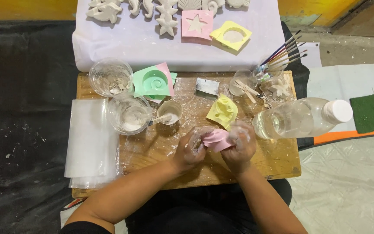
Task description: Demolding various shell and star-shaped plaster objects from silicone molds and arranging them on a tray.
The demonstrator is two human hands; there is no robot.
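Pink mould [216, 139] held above the near middle of the wooden board [278, 162], between both hands and clear of the surface

Left hand [190, 151] closed on the left end of the mould, fingers [195, 141] curled over its edge. Right hand [240, 145] closed on the right end, thumb side pressed against the pink material. Both hands dusted white with plaster residue

Handling judgement: soft, rubbery, light. Visibly bent and folded under finger pressure, so probably flexible enough to peel back without tearing. Powder-coated surface likely to be slippery; firm pinch at the rim advised, not at the centre. Any cast inside probably brittle: thin points apt to snap if flexed too sharply. Contents of the mould not visible from this view

Best hold: opposite edges, thumbs on the back, bending away from the cavity in small stages

Surroundings on the board: yellow mould [222, 111] just beyond the hands, small cup [169, 111] with a stick, two clear bowls [128, 113] with white residue, green mould [154, 82] with a spiral cavity, clear plastic bottle [301, 118] lying on its side at the right, brushes [284, 54] in a container. Finished white casts [166, 19] and two more moulds on the white sheet [122, 47] beyond
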